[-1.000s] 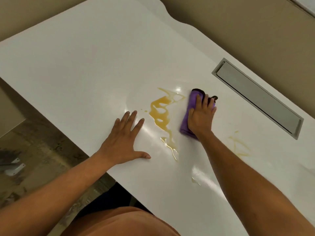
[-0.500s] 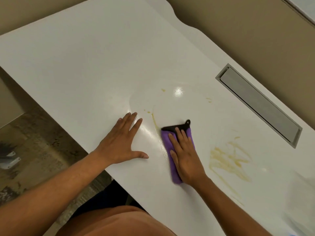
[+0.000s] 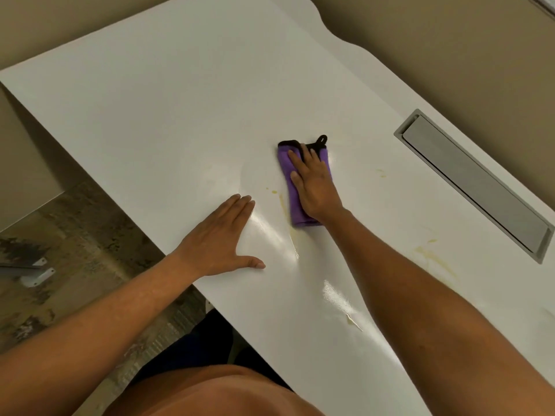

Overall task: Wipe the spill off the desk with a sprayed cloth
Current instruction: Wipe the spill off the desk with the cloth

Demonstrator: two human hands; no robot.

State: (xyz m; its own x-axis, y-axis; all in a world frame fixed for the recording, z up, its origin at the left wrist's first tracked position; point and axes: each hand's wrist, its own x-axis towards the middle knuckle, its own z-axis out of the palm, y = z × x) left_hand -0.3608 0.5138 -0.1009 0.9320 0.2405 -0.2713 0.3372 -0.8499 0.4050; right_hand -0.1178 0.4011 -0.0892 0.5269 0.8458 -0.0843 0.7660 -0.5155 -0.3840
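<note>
A folded purple cloth [image 3: 288,172] with a black edge and loop lies flat on the white desk [image 3: 168,115]. My right hand [image 3: 315,184] presses down on it, fingers spread over the cloth. My left hand [image 3: 222,241] rests flat on the desk near its front edge, fingers together, holding nothing. Thin yellow-brown streaks of the spill [image 3: 282,202] remain just left of the cloth. A fainter smear [image 3: 435,259] shows to the right, and a small wet streak [image 3: 353,321] sits beside my right forearm.
A grey cable-tray lid [image 3: 471,181] is set into the desk at the back right. Beige walls border the desk's far side. The floor and a grey metal bracket [image 3: 33,271] show at the left. My orange-clad body is at the bottom.
My right hand has pushed the cloth away from me, up the desk, after having pulled it back through the big puddle. The puddle is now reduced to thin streaks. My left hand stays planted.
</note>
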